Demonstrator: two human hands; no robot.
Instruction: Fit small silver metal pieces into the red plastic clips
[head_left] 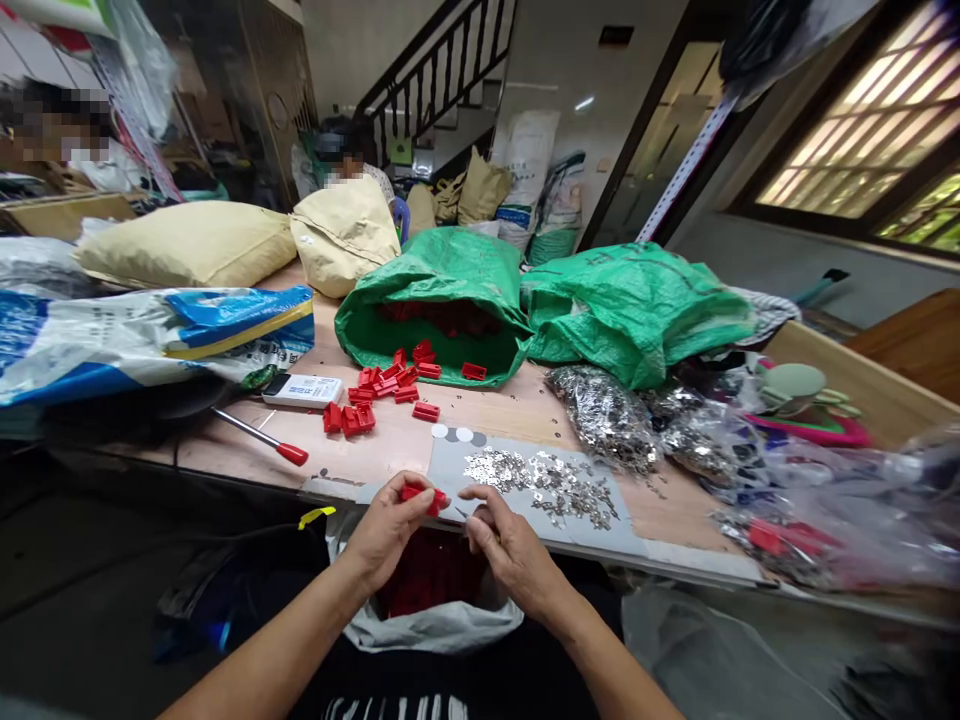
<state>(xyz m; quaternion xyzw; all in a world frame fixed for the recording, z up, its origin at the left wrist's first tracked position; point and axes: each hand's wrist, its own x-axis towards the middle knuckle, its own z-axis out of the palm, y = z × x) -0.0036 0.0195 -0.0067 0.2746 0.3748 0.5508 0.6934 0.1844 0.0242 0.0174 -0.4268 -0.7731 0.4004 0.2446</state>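
Between the thumb and fingers of my left hand (382, 535) is a small red plastic part (427, 499), held over the table's front edge. Close beside it, my right hand (514, 555) pinches a small thin metal piece (460, 512), whose exact shape is hard to make out. Flat silvery metal pieces (555, 480) lie spread on a grey mat just beyond my right hand. Further back, several loose red plastic parts (390, 385) are heaped before an open green sack (442, 262). Below my hands, a white bag (450, 630) in my lap holds more red parts.
A red-handled metal rod (289, 453) and a white box (304, 390) lie on the left. Plastic bags of metal pieces (607, 415) and a second green sack (637, 300) stand right. Blue-white packaging (112, 340) fills the left edge. Other people sit across the table.
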